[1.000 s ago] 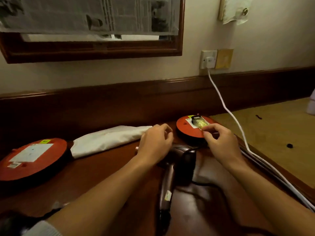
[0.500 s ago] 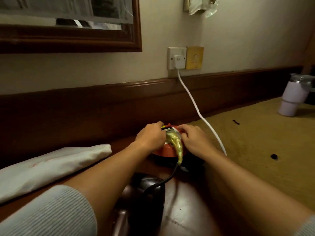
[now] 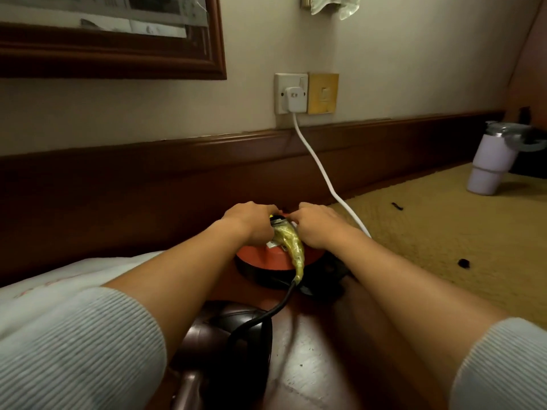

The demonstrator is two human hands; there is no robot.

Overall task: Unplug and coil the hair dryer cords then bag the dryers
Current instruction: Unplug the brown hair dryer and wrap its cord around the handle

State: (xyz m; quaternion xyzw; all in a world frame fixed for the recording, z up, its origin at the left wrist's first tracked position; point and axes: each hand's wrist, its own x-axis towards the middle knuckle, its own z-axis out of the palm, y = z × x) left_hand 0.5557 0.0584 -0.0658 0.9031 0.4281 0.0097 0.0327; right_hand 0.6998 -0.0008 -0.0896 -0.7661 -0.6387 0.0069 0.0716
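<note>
Fingers of left hand (image 3: 251, 224) and right hand (image 3: 318, 227) curled over the far side of the yellowish tape-wrapped plug (image 3: 288, 242), centre of frame; fingertips hidden behind the knuckles. Left appears to pinch the plug head. Right sits just beside it, curled; whether gripping the plug or bracing the reel, cannot tell.

Plug seated on top of the round red-topped, black-sided extension reel (image 3: 266, 261), which rests on the dark polished wooden counter (image 3: 310, 365) against the brown wall panel.

Black cord (image 3: 266, 313) running from the plug's near end down toward lower centre, over the dark brown glossy hair dryer (image 3: 236, 329) lying on the counter between the forearms.

White flat cable (image 3: 313, 155) rising from behind the right hand to the white plug in the wall socket (image 3: 291, 93), upper centre. Pale folded cloth bag (image 3: 44, 288) at lower left, partly behind the ribbed grey sleeve. Lilac tumbler (image 3: 491, 161) at right edge.

Step judged: unplugging, first dryer; plug apparently not yet out. Coiling and bagging not begun.

Next move calls for: straight upward pull on the plug head, reel held down with the other hand, no tug on the cord.
</note>
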